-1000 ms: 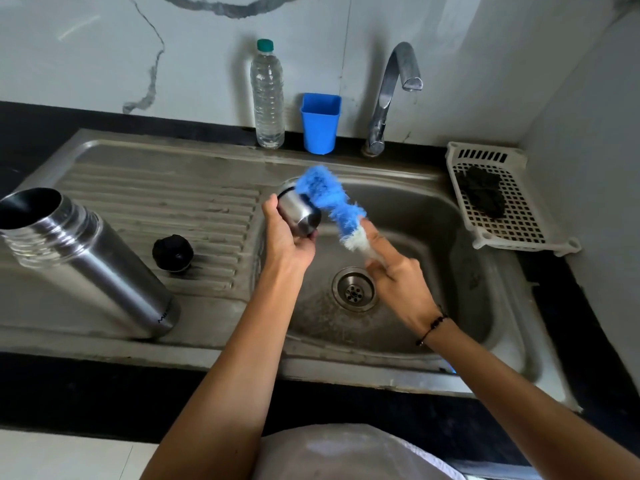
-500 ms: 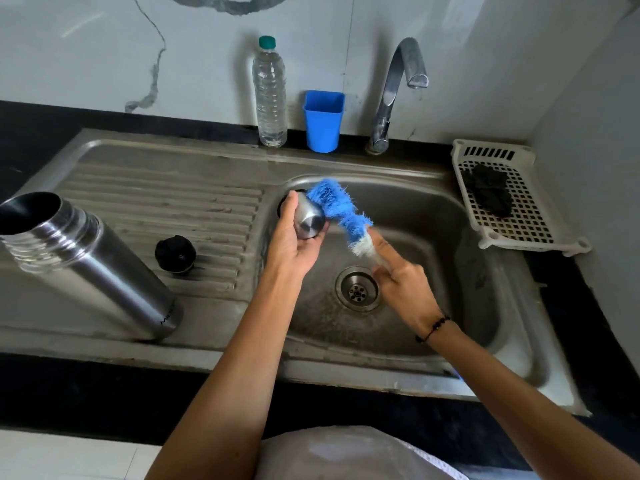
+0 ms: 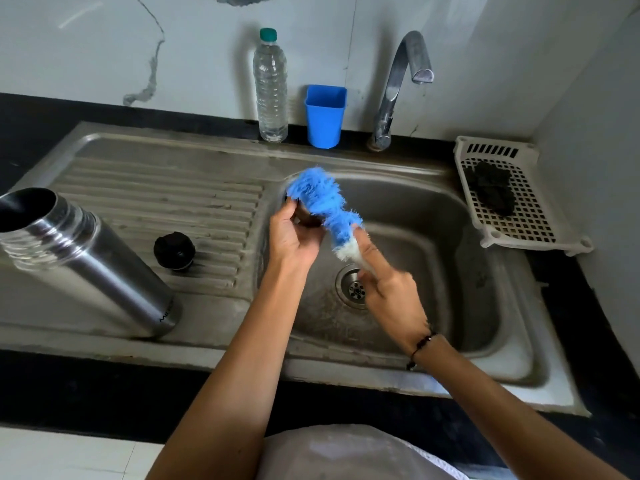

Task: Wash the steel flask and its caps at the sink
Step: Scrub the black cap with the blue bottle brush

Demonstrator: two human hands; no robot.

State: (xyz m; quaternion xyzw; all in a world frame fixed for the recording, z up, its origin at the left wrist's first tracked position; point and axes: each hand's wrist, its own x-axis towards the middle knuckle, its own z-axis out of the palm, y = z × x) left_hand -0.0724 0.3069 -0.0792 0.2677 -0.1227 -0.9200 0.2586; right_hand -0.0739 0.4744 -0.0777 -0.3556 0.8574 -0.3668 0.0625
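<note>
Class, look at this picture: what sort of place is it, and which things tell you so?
Most likely a home kitchen: a steel sink with a ribbed drainboard, a tap on a dark counter, and a white drainer basket.

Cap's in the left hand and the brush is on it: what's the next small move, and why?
Probably keep twisting the blue brush round the steel cap over the sink. The left hand holds the cap, the right hand grips the brush handle, and the tap shows no water, so rinsing comes later.
</note>
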